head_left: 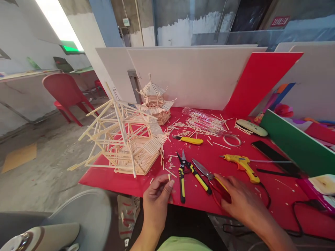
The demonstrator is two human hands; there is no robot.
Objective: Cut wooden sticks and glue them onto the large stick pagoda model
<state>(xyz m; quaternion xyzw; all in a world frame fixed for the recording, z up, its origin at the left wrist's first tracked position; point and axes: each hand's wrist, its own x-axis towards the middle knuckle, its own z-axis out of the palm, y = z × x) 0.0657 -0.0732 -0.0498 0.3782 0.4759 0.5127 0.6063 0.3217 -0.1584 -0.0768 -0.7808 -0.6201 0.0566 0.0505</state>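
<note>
My left hand (158, 193) is closed at the front edge of the red table, pinching a short piece of wooden stick (169, 177) between thumb and finger. On the right, my right hand (239, 197) has its fingers on the handles of the scissors (204, 170), whose blades lie spread little and point away to the left. Between the hands lie pruning shears (186, 168) with black and yellow handles, jaws apart. Left of them stands an unfinished-looking pavilion frame of wooden sticks (131, 139), with long sticks jutting out at its left.
Behind stands a finished-looking stick pagoda (154, 99). A yellow utility knife (190, 140), a bag of sticks (205, 122), a tape roll (232, 140), a yellow glue gun (243, 165) and a phone (272, 155) lie on the red table (104, 177). White boards (193, 76) lean behind.
</note>
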